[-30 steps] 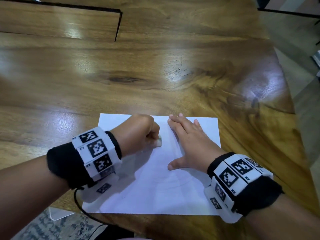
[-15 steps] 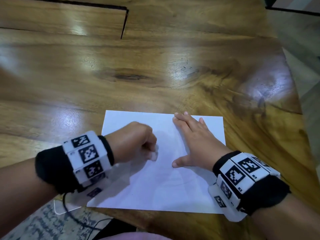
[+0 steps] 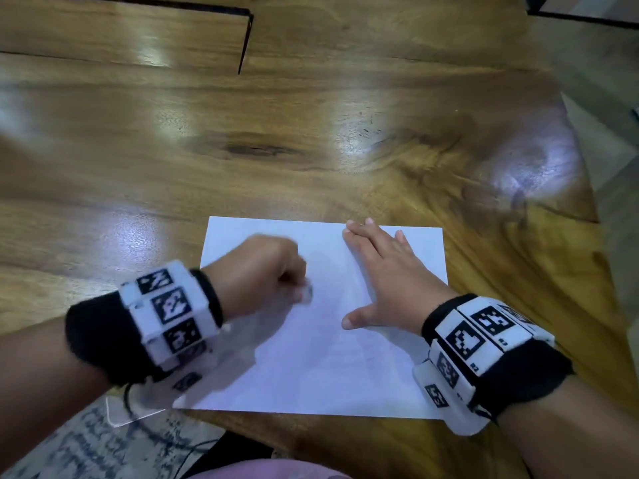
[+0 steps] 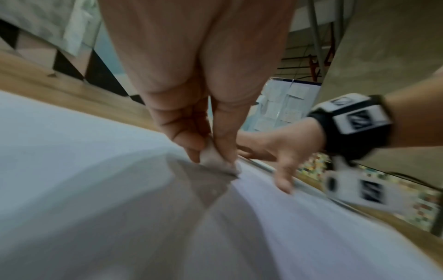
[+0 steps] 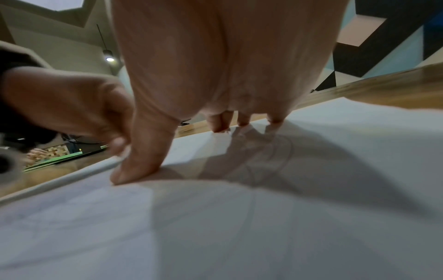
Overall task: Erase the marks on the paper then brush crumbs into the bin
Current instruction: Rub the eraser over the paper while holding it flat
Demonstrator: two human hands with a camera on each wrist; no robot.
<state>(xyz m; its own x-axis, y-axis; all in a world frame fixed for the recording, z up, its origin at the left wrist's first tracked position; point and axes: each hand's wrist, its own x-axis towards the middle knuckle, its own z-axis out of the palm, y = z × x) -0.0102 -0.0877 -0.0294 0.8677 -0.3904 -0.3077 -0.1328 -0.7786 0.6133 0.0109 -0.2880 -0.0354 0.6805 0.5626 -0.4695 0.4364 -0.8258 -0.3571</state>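
Low in the centre of the head view, a white sheet of paper (image 3: 321, 357) lies flat on the glossy wooden table (image 3: 311, 140), its near edge at the table's front edge. The left hand (image 3: 256, 271), curled into a fist at the sheet's left half, pinches a small white eraser (image 3: 306, 292) between thumb and fingertips; from the left wrist view the eraser (image 4: 215, 161) presses down onto the paper (image 4: 95, 189), blurred. The right hand (image 3: 387, 281) lies flat on the sheet's upper right part, fingers straight and close together, thumb spread out toward the left. In the right wrist view, thumb and fingertips (image 5: 218, 123) touch the paper (image 5: 239, 227), and faint curved pencil marks (image 5: 275, 161) show beneath the palm.
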